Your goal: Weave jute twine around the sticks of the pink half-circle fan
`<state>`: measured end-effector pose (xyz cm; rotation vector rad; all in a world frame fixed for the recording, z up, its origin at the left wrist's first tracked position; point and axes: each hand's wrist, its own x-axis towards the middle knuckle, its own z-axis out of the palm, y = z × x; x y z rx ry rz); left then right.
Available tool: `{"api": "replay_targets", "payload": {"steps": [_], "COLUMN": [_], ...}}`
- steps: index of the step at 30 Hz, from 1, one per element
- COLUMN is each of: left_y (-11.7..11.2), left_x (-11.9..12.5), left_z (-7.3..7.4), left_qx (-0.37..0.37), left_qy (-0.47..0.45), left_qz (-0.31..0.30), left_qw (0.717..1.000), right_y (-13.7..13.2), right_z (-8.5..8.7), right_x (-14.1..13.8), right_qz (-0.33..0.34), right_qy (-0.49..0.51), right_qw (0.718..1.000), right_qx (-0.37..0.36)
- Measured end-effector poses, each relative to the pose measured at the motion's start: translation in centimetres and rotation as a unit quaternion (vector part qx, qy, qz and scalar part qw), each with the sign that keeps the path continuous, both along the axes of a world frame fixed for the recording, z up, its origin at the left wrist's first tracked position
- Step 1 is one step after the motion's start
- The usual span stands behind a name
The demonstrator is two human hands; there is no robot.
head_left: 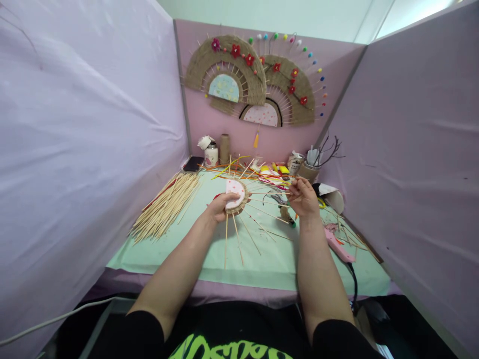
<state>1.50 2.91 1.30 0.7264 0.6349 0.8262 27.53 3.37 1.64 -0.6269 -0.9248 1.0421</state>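
My left hand (220, 205) grips a small half-round fan (235, 188), its thumb on the pink spotted face. Twine wraps the fan's curved rim, and thin wooden sticks (249, 233) spread from it like rays to the top, right and bottom. To the right, at the outer ends of the sticks, my right hand (304, 195) is raised with thumb and fingers pinched together. What lies in that pinch is too small to make out. Under the sticks on the right, a dark tool and a bit of twine (286, 214) lie partly hidden.
A pile of wooden sticks (168, 207) lies left. At the back stand a bottle (211, 153), a twine cone (224, 148) and a pot of twigs (310, 172). A pink glue gun (339, 245) with a black cord rests right. Finished fans (228, 55) hang on the back panel.
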Motion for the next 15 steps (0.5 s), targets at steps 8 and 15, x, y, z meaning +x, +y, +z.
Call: {"api": "replay_targets", "payload": {"steps": [8, 15], "left_y": [-0.5, -0.6], "left_x": [0.1, 0.0], "left_z": [-0.2, -0.7], "left_qx": [0.016, 0.055], "left_qy": [0.01, -0.023], "left_qz": [-0.064, -0.107], "left_qw": [0.998, 0.992], "right_y": [1.0, 1.8], "right_z": [-0.8, -2.4], "right_x": [0.1, -1.3], "right_qz": [0.034, -0.017], "right_qy": [0.106, -0.118], "right_qw": [0.989, 0.984], "right_qx": [-0.098, -0.132]}}
